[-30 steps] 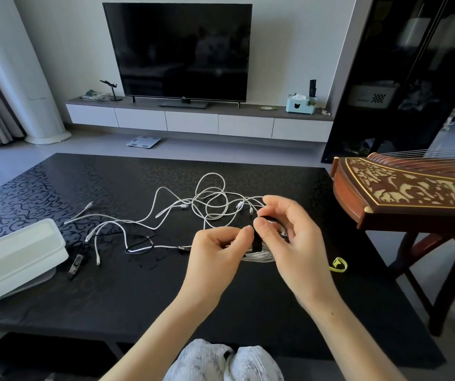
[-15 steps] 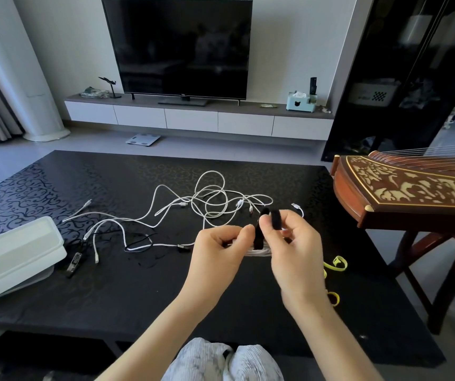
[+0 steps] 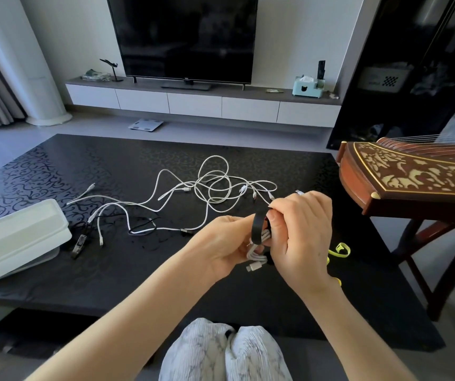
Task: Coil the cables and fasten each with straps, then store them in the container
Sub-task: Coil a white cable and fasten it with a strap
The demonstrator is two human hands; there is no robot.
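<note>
I hold a coiled white cable (image 3: 256, 255) above the black table (image 3: 111, 270). My left hand (image 3: 221, 243) grips the coil from the left. My right hand (image 3: 300, 235) pinches a black strap (image 3: 257, 229) looped around the coil's top. A silver plug (image 3: 252, 267) hangs out below. Several loose white cables (image 3: 210, 188) lie tangled on the table beyond my hands, and a black cable (image 3: 141, 231) lies among them. A white container (image 3: 14, 240) with its lid sits at the left edge. Yellow-green straps (image 3: 339, 251) lie on the table right of my hands.
A carved wooden zither (image 3: 413, 180) on a stand juts in at the right, close to the table's corner. A small dark adapter (image 3: 79, 243) lies beside the container. A TV (image 3: 185, 37) and a low cabinet stand behind. My knees (image 3: 226, 350) are at the table's near edge.
Both hands have dropped slightly and come closer to me with the coil. My right hand has pulled the black strap over the bundle, and the strap now stands as a loop around it.
</note>
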